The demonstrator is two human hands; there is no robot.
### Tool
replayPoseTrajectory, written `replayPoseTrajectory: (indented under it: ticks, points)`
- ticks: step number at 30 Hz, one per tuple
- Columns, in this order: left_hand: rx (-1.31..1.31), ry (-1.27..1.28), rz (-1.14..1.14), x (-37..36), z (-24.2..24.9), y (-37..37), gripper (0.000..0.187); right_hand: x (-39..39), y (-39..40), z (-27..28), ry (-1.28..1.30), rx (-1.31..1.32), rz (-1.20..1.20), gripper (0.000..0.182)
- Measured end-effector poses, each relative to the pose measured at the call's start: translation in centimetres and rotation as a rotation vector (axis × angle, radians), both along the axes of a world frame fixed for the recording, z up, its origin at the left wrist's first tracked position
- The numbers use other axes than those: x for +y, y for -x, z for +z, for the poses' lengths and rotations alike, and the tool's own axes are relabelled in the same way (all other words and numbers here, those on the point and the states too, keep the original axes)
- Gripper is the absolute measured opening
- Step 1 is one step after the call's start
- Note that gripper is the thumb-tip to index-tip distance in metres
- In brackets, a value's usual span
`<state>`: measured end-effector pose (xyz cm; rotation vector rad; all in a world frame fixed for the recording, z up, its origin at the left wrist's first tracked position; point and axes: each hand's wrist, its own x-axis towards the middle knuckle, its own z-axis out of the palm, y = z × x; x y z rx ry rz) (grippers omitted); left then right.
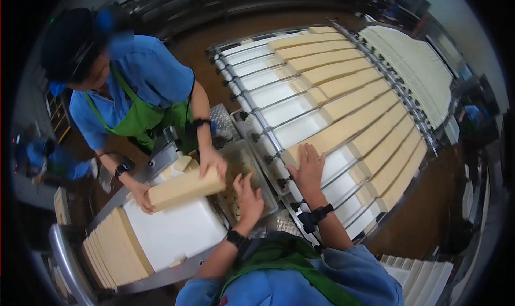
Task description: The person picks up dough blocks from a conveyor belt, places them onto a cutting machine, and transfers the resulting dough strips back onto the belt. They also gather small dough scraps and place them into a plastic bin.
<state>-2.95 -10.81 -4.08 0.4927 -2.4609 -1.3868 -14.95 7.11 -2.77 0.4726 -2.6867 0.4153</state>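
My right hand (309,169) lies with spread fingers on the near end of a long pale yellow block (343,129) on the railed table. Over a bin of small pale pieces (234,198), my left hand (248,197) is held with its fingers apart and nothing in it. Just left of it, a co-worker in a blue shirt and green apron holds a shorter pale block (185,189) with both hands above a white board (166,233). Thin slabs (118,249) stand side by side at that board's left end.
Metal rails (252,99) divide the large table into lanes with more long blocks (332,64). Beyond it is another surface with a pale sheet (410,70). A curved metal bar (67,263) is at lower left, and white ridged trays (418,276) are at lower right. Other people are farther off.
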Motion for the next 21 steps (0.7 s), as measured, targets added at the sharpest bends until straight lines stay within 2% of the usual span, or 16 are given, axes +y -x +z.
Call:
replayPoseTrajectory:
  ticks: [2, 4, 7, 8, 11, 12, 14, 21]
  points:
    - [-0.015, 0.04, -0.08, -0.8, -0.8, -1.9, 0.06, -0.3, -0.2, 0.3, -0.047, -0.021, -0.053, 0.08]
    - [-0.135, -0.058, -0.107, -1.8, -0.9, -3.5, 0.06, -1.4, -0.5, 1.1, -0.112, -0.058, -0.106, 0.077]
    - [-0.184, -0.172, -0.112, -3.1, -0.5, -5.3, 0.061, -3.2, -0.7, 2.6, -0.09, -0.133, -0.21, 0.076]
    - [-0.182, -0.091, -0.118, -3.6, -0.8, -5.8, 0.061, -3.6, -0.5, 2.3, -0.045, -0.117, -0.231, 0.068]
    - [-0.19, -0.134, -0.111, -5.0, -1.1, -6.7, 0.06, -4.1, -0.4, 2.3, 0.045, -0.154, -0.263, 0.065]
    - [-0.192, -0.13, -0.123, -5.4, -1.2, -7.0, 0.06, -4.1, -0.4, 2.4, 0.049, -0.155, -0.276, 0.065]
    - [-0.204, -0.117, -0.096, -5.9, -1.3, -7.3, 0.06, -3.7, -0.4, 2.6, 0.212, -0.139, -0.22, 0.063]
    - [-0.25, -0.092, -0.109, -6.2, -1.9, -8.1, 0.061, -3.6, -0.6, 2.3, 0.317, -0.09, -0.185, 0.064]
